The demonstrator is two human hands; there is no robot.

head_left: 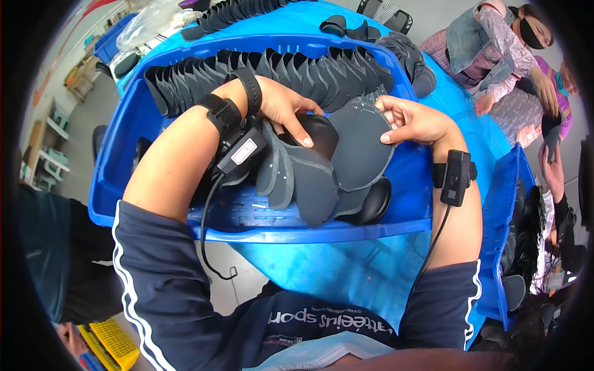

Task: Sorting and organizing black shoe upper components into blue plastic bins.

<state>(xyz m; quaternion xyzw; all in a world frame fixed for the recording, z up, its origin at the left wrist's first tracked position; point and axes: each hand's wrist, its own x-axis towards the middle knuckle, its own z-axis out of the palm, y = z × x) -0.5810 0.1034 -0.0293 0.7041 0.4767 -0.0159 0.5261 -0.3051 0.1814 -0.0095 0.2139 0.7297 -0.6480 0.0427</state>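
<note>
Over a blue plastic basket, both my hands work among dark grey molded pads, thin curved pieces with rounded edges. My right hand is closed, pinching the upper right edge of a wide grey pad between thumb and fingers. My left hand is closed around a smooth black curved pad, its thumb lying along the near side; some fingertips are hidden. Just below the hands, a loose grey pad overlaps others, and a shiny black pad lies near the basket's front wall.
A long row of nested pads lines the basket's far side. The basket rests on a blue-covered table. More pads lie beyond its far right corner. Another blue basket stands at right, near other people.
</note>
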